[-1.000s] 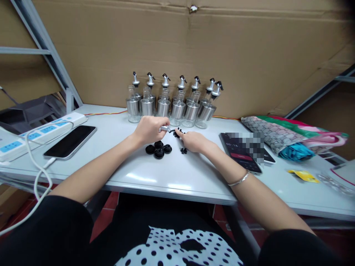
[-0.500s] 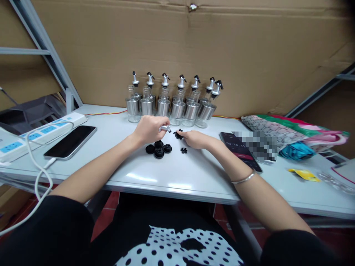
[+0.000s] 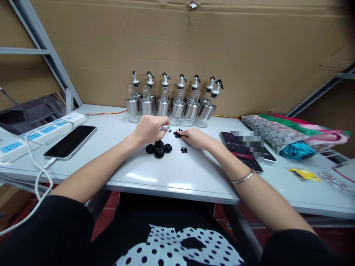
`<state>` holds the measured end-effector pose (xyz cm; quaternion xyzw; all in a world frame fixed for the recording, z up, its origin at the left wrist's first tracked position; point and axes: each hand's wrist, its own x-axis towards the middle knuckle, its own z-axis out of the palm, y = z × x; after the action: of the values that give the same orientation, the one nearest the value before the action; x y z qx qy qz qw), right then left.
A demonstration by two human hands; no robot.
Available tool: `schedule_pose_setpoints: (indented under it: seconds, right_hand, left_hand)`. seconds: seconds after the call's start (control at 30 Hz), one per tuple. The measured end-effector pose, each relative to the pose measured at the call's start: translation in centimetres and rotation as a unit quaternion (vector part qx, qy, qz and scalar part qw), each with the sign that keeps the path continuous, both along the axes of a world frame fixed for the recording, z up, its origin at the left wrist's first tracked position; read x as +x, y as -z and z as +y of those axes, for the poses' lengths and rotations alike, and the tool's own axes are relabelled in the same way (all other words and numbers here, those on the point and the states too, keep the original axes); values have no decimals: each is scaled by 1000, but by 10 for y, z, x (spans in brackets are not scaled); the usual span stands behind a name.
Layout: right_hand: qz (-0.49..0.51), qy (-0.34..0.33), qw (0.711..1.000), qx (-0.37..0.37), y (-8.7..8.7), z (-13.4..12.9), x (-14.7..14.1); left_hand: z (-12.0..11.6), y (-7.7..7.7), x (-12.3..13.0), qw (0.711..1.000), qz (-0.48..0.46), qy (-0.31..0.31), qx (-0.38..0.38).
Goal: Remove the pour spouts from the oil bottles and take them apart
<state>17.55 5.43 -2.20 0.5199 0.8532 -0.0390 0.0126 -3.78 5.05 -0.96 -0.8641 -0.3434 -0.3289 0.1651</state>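
Observation:
My left hand (image 3: 151, 129) is closed round a small silver spout piece (image 3: 165, 128), whose end points right. Just across from it, my right hand (image 3: 195, 138) has its fingertips on a group of small black parts (image 3: 177, 133); whether one is pinched is too small to tell. A smaller cluster of black bits (image 3: 184, 150) lies below that hand. Several round black stoppers (image 3: 159, 152) sit together below my left hand. Behind both hands stand glass bottles with steel sleeves (image 3: 178, 109); the back ones carry silver spouts with black tips (image 3: 181, 79).
A power strip (image 3: 41, 135) and a phone with a white cable (image 3: 70, 142) lie at the left. At the right are a phone showing a timer (image 3: 241, 152), a patterned bag (image 3: 274, 133) and a yellow packet (image 3: 305, 174). Cardboard (image 3: 138, 44) rises behind the table (image 3: 166, 173).
My right fingertips have shifted very slightly at the small black parts. My left hand stays in place with the silver piece.

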Motion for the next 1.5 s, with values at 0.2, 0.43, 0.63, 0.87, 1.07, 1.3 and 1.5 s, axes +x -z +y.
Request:
schedule_pose_setpoints:
  seconds: [0.2, 0.43, 0.63, 0.87, 1.07, 1.3, 1.5]
  right_hand:
    - [20, 1, 1000, 23, 3, 1, 1]
    - [34, 4, 999, 33, 3, 2, 1]
    - [35, 7, 999, 37, 3, 2, 1]
    - [24, 26, 998, 54, -10, -6, 5]
    - [29, 7, 998, 51, -18, -7, 8]
    - [49, -16, 998, 30, -15, -5, 10]
    - [67, -32, 997, 15, -17, -7, 8]
  left_hand:
    - [0, 0, 0, 1000, -1, 2, 5]
    - [1, 1, 0, 1000, -1, 3, 11]
    - [2, 1, -1, 1000, -4, 7, 16]
    - [1, 1, 0, 1000, -1, 5, 18]
    - [2, 1, -1, 1000, -8, 12, 24]
    - [2, 1, 0, 1000, -8, 10, 22]
    - [2, 1, -1, 1000, -7, 8, 18]
